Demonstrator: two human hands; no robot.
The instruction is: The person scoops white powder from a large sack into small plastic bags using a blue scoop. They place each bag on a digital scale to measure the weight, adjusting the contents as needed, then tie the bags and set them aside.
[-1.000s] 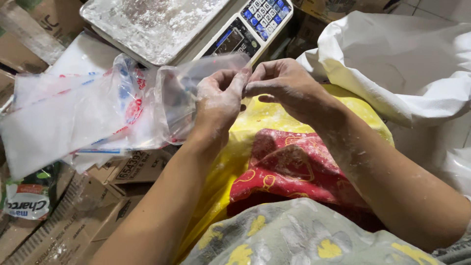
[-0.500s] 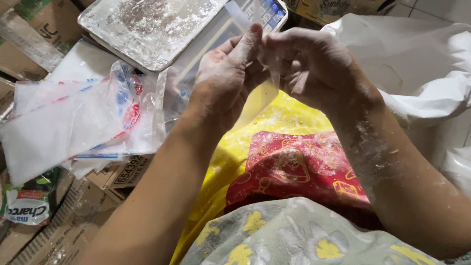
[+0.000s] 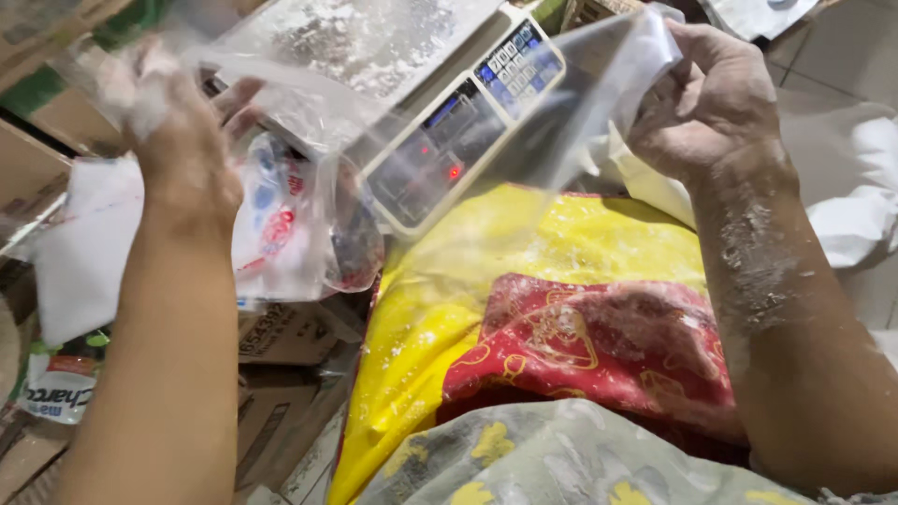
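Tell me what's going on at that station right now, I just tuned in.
A person with powder-dusted arms holds a clear plastic bag stretched wide between both hands: the left hand grips one edge, the right hand the other. The bag hangs in front of a digital scale whose metal tray is coated in white powder. Below lies a yellow and red sack, and a stack of plastic bags sits at the left.

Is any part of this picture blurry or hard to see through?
Head view: the left hand is smeared by motion blur; the right hand is sharper. The clear plastic bag stretched between them hazes the scale behind it. Lighting is soft, with no strong glare.
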